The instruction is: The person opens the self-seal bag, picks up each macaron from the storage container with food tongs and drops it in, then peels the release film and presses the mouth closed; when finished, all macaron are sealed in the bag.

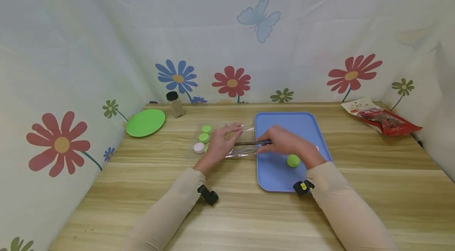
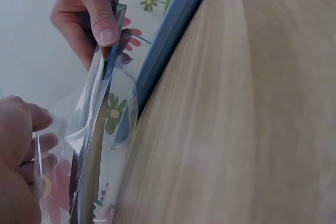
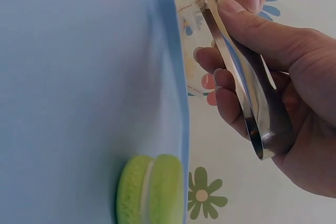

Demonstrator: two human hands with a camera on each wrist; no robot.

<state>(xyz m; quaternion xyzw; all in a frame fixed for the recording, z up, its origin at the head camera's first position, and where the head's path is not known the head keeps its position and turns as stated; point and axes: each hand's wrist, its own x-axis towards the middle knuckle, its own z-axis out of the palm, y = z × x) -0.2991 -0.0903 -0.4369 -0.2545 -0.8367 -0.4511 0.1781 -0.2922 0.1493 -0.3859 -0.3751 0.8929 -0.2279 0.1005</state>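
Note:
My right hand (image 1: 282,140) grips metal tongs (image 3: 239,72) near their bent end, above the left edge of the blue tray (image 1: 275,178). The tongs' arms reach left into a clear plastic bag (image 2: 86,140). At the bag's opening, my left hand (image 1: 219,143) holds the plastic between thumb and fingers. Beyond the left hand, green macarons (image 1: 204,138) and a pink macaron (image 1: 199,148) lie at the bag's far end, one partly hidden by the hand. A green macaron (image 1: 293,161) sits on the tray, below the right wrist. Something pale beside that wrist is mostly covered.
A green plate (image 1: 145,123) lies at the table's back left, next to a spice jar (image 1: 175,105) with a black lid. At the back right is a red and white food packet (image 1: 384,118). A flowered curtain (image 1: 302,53) hangs behind the wooden table (image 1: 227,219).

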